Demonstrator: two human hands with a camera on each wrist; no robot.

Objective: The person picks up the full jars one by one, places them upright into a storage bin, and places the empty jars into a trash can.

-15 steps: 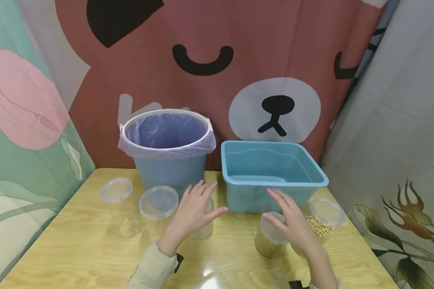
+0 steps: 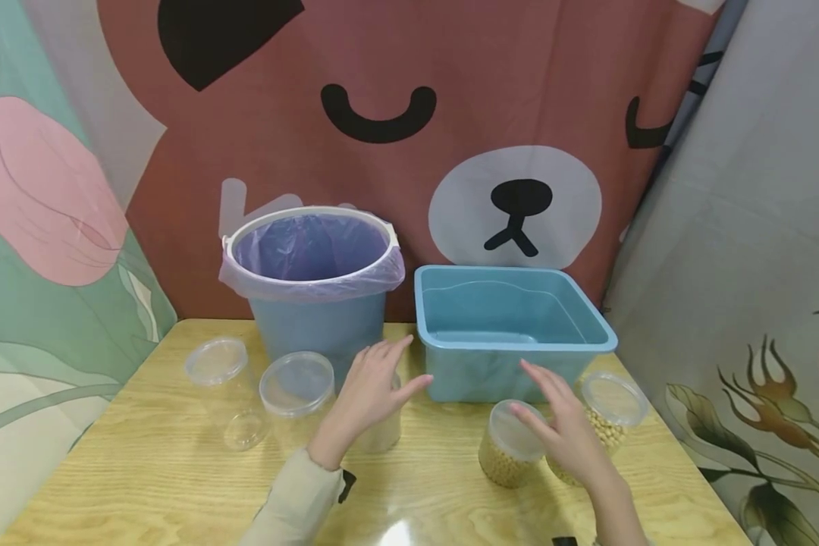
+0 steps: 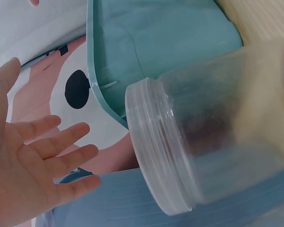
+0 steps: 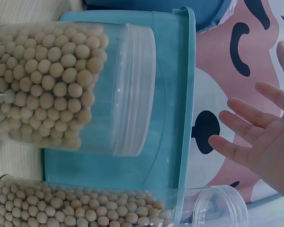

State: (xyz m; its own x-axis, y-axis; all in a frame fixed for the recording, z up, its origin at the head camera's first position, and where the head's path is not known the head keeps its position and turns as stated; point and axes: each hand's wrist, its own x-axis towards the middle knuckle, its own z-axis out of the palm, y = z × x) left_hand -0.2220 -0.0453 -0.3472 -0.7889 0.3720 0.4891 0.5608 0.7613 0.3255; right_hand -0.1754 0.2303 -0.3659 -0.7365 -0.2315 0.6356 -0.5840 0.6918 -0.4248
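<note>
My left hand (image 2: 370,388) hovers with spread fingers above a small clear jar (image 2: 384,432), which it partly hides; in the left wrist view that lidded jar (image 3: 217,127) looks empty and stands apart from the palm. My right hand (image 2: 565,428) is held in the air, fingers extended, over two jars of dried beans. The shorter bean jar (image 2: 508,447) has a pale lid and is a little left of the hand. Behind the hand stands the taller bean jar (image 2: 610,421), partly covered. The right wrist view shows round beige beans (image 4: 52,85) inside, with nothing in the fingers.
A blue bucket (image 2: 314,326) lined with a purple bag stands at the back left. Beside it is a teal rectangular bin (image 2: 484,379). Two more clear lidded jars, a tall one (image 2: 221,387) and a wide one (image 2: 296,394), stand left on the wooden table (image 2: 177,485).
My right hand has shifted slightly right, uncovering more of the shorter bean jar's lid. The left hand stays almost in place, and the whole view has drifted a little.
</note>
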